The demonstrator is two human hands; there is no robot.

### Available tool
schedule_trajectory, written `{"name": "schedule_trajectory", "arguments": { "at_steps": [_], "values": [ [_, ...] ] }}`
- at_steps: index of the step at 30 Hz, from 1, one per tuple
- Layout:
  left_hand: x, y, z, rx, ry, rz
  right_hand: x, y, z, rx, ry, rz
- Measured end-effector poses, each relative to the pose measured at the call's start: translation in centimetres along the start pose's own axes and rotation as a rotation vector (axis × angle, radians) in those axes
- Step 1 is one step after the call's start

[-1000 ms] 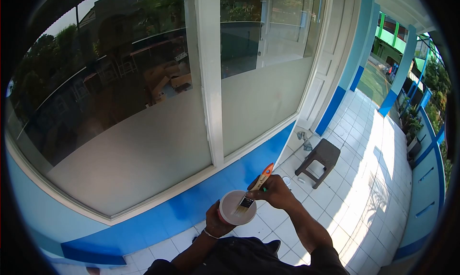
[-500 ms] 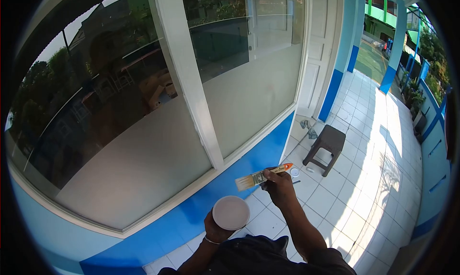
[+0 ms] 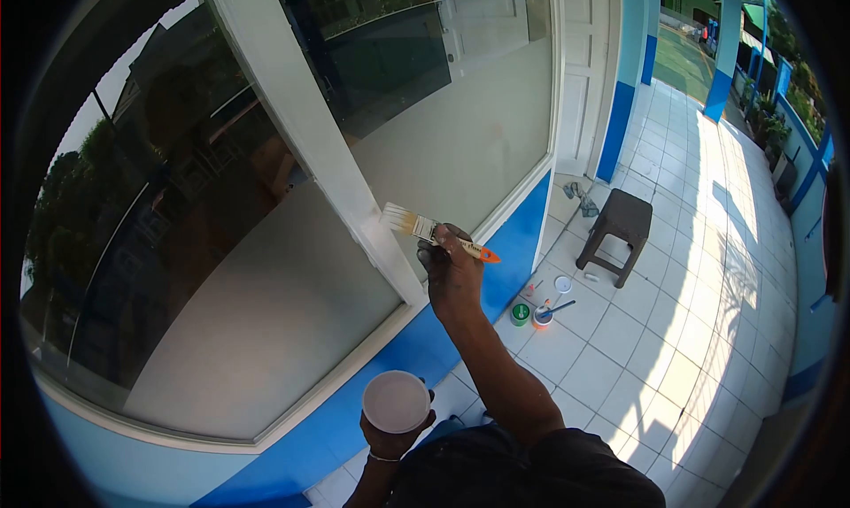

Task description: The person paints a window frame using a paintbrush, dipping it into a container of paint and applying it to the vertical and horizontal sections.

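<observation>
A flat paintbrush with pale bristles and an orange-tipped handle is pinched in my right hand. Its bristle end is right at the white window post between two panes. Lower down, my left hand grips a round tub from below and the side, its pale round top facing up. The lower window frame runs behind both hands, above the blue lower wall. Frosted film covers the bottom of the glass.
On the white tiled floor stand a dark stool, a green-lidded can and an open paint pot with a brush across it. A round white lid and a crumpled rag lie nearby. A white door is beyond the window.
My right hand has raised the paintbrush up and left from above the tub to the window post. The tub has shifted slightly left and down in view, and the floor cans have come into view.
</observation>
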State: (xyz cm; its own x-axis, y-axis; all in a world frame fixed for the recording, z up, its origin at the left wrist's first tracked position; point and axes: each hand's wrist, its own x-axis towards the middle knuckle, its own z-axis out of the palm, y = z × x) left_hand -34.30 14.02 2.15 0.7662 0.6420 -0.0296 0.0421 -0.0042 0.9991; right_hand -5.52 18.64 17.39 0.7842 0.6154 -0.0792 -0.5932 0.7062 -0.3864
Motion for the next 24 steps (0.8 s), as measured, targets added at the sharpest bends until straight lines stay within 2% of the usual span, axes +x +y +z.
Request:
{"name": "schedule_trajectory", "arguments": {
  "at_steps": [3,5,7,9,11,13,15,16,18,19,21,22,24],
  "values": [
    [0.3,0.4,-0.8,-0.554,0.044,-0.134,0.7,1.2,1.2,0.008,0.041,-0.005],
    [0.5,-0.4,-1.9,-1.144,0.026,-0.199,1.0,3.3,-0.6,-0.019,0.094,0.015],
    [0.7,-0.7,-2.4,-0.878,0.024,-0.153,0.9,5.0,-4.0,-0.058,0.184,0.023],
    [0.9,-0.5,-2.8,-0.881,0.017,-0.161,0.4,6.2,-7.5,-0.111,0.280,0.020],
    [1.1,0.2,-3.0,-1.159,0.008,-0.226,-0.6,6.1,-9.7,-0.307,0.368,-0.073],
    [1.4,-0.3,-3.1,-1.172,-0.027,-0.210,-0.6,6.2,-10.5,-0.492,0.378,-0.147],
    [1.6,-0.4,-2.9,-0.868,-0.035,-0.154,-1.1,5.1,-8.5,-0.664,0.314,-0.197],
    [1.7,-0.3,-2.7,-0.555,-0.023,-0.103,-1.1,4.9,-6.9,-0.646,0.271,-0.234],
    [1.8,-0.3,-2.7,-0.600,-0.021,-0.116,-1.4,3.6,-2.1,-0.694,0.218,-0.278],
    [1.8,-0.6,-2.7,-0.959,-0.034,-0.182,-1.5,2.9,0.2,-0.716,0.188,-0.300],
    [1.6,-1.1,-3.0,-1.323,-0.042,-0.245,-1.1,1.8,3.9,-0.690,0.094,-0.420],
    [1.5,-1.2,-3.1,-1.329,-0.038,-0.240,-1.0,1.2,5.7,-0.676,0.047,-0.479],
    [1.0,-1.4,-3.1,-0.948,-0.028,-0.172,-1.0,-0.1,9.5,-0.596,-0.075,-0.582]
  ]
}}
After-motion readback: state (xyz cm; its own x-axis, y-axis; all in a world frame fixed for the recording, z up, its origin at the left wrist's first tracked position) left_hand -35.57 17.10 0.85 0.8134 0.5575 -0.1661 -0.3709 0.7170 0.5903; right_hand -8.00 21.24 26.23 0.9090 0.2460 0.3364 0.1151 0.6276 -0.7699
